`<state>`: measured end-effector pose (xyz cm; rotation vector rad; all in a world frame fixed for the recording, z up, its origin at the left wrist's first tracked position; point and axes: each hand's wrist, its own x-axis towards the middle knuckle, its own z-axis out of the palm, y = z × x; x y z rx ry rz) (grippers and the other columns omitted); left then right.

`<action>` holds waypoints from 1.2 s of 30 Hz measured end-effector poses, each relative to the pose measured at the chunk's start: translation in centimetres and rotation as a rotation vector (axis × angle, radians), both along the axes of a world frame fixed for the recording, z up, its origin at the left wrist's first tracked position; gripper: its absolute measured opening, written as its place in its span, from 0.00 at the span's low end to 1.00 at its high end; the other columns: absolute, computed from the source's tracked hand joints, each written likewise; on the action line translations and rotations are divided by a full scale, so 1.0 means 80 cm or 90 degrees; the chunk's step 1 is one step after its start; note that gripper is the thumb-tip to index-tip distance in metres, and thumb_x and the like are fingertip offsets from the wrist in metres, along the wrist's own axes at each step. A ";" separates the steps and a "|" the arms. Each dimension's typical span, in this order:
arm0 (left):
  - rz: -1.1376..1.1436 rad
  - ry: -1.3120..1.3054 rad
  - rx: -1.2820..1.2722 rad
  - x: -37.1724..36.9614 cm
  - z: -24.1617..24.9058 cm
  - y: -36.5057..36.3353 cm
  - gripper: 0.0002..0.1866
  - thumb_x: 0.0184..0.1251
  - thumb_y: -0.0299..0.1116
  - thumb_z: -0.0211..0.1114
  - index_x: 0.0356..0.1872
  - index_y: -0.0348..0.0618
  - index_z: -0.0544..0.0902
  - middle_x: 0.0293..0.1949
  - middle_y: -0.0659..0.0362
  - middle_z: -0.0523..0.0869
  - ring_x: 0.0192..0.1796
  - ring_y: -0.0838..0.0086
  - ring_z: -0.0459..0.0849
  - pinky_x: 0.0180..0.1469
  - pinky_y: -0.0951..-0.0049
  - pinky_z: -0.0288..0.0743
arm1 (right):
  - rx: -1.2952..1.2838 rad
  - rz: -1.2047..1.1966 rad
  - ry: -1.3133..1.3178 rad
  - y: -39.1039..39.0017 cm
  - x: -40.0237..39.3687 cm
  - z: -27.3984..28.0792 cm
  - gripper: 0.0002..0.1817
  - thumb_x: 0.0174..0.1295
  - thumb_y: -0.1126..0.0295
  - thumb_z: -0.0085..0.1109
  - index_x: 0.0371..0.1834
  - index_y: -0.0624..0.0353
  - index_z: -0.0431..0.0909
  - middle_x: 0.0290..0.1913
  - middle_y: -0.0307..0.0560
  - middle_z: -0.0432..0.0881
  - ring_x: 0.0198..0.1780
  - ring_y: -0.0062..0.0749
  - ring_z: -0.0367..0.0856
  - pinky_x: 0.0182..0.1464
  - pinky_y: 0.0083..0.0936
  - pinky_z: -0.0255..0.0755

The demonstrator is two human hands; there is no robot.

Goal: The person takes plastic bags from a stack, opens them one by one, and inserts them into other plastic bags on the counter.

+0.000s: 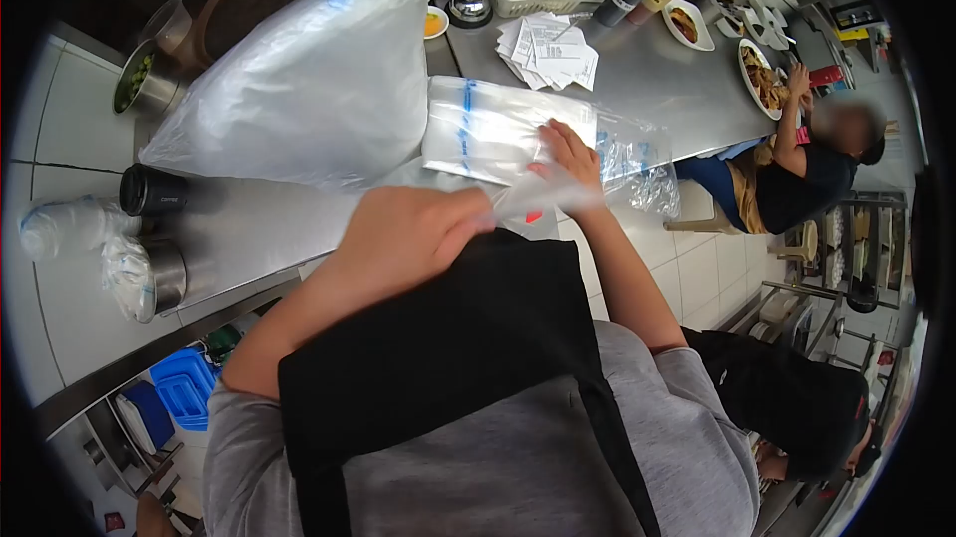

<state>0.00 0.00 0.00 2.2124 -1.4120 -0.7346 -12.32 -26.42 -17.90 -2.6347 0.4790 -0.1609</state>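
My left hand (pixel 423 228) is closed in a fist on a piece of thin clear plastic bag (pixel 533 197), blurred by motion, stretched toward my right wrist. My right hand (pixel 570 159) lies with its fingers extended on a flat stack of clear plastic bags (pixel 453 124) with a blue printed stripe. Beyond my left hand a large, full-looking translucent plastic sack (pixel 309 79) leans over the steel counter. A crinkled clear wrapper (pixel 637 164) with blue print spreads to the right of the stack, over the counter edge. Something small and red shows below the film.
Paper slips (pixel 548 51), a call bell (pixel 469 8) and sauce bottles (pixel 622 0) stand on the steel counter (pixel 687 89). A black tumbler (pixel 149 191) and metal pots are at left. One person (pixel 797 164) handles a plate of food (pixel 762 79); another (pixel 787 403) is behind right.
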 end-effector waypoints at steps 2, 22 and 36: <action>-0.051 0.127 -0.076 0.003 0.027 0.021 0.07 0.72 0.31 0.57 0.43 0.43 0.82 0.38 0.56 0.87 0.39 0.69 0.84 0.46 0.77 0.74 | -0.052 0.000 -0.015 0.003 0.000 0.013 0.30 0.65 0.52 0.56 0.68 0.51 0.66 0.72 0.52 0.62 0.74 0.45 0.57 0.74 0.41 0.45; 0.224 -0.580 -0.354 -0.020 0.023 0.050 0.38 0.51 0.27 0.71 0.67 0.42 0.68 0.62 0.51 0.72 0.56 0.59 0.74 0.61 0.65 0.65 | -0.147 0.274 0.038 0.077 0.040 0.213 0.06 0.55 0.73 0.59 0.35 0.59 0.74 0.38 0.47 0.79 0.43 0.43 0.79 0.45 0.36 0.72; 0.504 0.200 -0.466 -0.015 -0.009 0.071 0.14 0.59 0.26 0.68 0.47 0.39 0.81 0.38 0.59 0.84 0.41 0.68 0.82 0.44 0.73 0.73 | 0.529 0.235 -0.096 0.120 0.058 0.189 0.39 0.48 0.66 0.75 0.64 0.59 0.67 0.56 0.46 0.78 0.54 0.32 0.76 0.56 0.36 0.67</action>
